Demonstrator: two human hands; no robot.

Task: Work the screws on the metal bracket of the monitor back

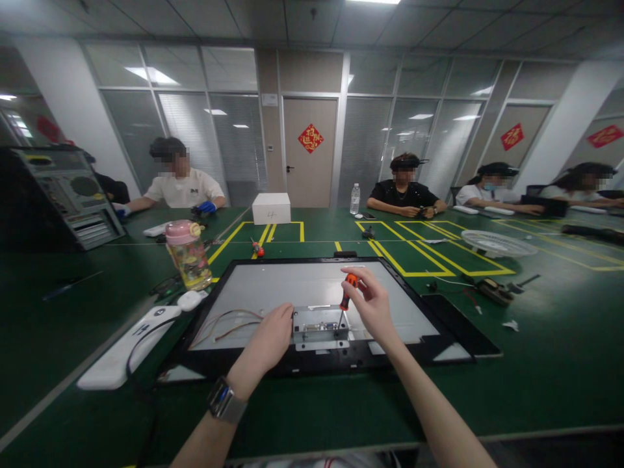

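Note:
A flat display panel (292, 279) with a black frame lies in front of me, its grey back facing up. On it sits a metal bracket (312, 335) with a row of connectors. My right hand (373, 300) grips an orange and black screwdriver (349, 290), held nearly upright, its tip down at the right end of the bracket. My left hand (273, 335) rests at the bracket's left end, fingers closed against its edge; the fingertips are partly hidden. Thin cables (234, 318) run over the panel left of that hand.
Left of the panel are a white power strip (129, 344) and a pink-lidded bottle (188, 257). A black slab (458, 325) lies at its right edge. A white box (272, 208), a water bottle (355, 199) and a small red-handled tool (258, 248) stand farther back. Several people sit across the green table.

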